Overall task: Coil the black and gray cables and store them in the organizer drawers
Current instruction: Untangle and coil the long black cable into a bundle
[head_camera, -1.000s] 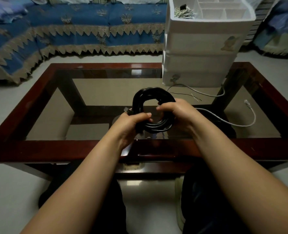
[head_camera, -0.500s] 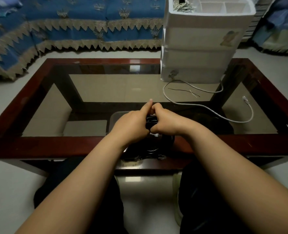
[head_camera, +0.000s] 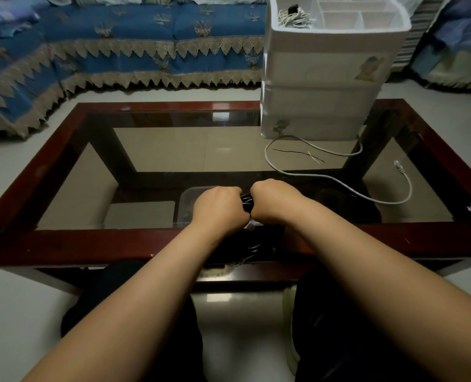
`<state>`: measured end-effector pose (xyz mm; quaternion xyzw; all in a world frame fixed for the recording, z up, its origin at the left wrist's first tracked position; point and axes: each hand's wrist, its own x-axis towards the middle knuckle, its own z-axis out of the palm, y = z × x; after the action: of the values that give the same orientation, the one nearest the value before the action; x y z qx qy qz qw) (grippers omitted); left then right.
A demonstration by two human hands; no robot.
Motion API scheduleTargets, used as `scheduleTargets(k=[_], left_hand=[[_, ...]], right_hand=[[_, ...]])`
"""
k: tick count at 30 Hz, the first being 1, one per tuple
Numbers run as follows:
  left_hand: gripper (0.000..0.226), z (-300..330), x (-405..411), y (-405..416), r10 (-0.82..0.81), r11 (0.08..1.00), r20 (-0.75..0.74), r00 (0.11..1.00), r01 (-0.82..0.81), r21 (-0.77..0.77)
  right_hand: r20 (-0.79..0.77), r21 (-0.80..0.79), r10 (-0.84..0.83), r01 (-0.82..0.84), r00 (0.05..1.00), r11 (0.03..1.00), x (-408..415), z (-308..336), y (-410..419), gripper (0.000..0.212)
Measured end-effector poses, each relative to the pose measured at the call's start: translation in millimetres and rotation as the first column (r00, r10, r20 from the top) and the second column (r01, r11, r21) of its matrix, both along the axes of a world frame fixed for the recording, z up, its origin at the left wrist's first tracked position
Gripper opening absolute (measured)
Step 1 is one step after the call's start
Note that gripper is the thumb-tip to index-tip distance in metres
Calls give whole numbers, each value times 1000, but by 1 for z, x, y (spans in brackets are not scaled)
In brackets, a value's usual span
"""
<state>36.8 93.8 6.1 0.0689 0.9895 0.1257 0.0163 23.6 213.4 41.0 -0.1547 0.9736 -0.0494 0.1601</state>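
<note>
Glass-topped wooden table (head_camera: 63, 244) before blue sofa (head_camera: 118, 37)

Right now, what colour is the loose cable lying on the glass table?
Light gray cable, with a clear plug at its end; the head view shows it.

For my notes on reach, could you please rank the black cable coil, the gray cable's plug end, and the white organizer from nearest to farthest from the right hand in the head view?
1. black cable coil: gripped by the right hand.
2. gray cable's plug end: on the glass, to the right.
3. white organizer: at the table's far edge.
</note>
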Motion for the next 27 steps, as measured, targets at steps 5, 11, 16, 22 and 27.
scheduleTargets(k=[5, 11, 16, 22, 27], left_hand=[[31, 5, -11, 3, -130, 990, -12, 992, 129, -49], [18, 8, -34, 1, -34, 999, 115, 993, 34, 2], [11, 1, -52, -5, 32, 974, 274, 961, -92, 209], [4, -3, -58, -2, 39, 930, 369, 929, -168, 326], [3, -3, -63, 0, 17, 868, 434, 901, -229, 441]], right_hand=[[93, 21, 55, -57, 994, 998, -21, -4, 4, 9], [494, -449, 109, 146, 863, 882, -54, 12, 43, 44], [25, -502, -534, 473, 845, 724, -124, -31, 88, 22], [-291, -69, -397, 394, 871, 916, -148, -75, 106, 40], [-332, 51, -377, 416, 864, 908, -152, -81, 106, 37]])
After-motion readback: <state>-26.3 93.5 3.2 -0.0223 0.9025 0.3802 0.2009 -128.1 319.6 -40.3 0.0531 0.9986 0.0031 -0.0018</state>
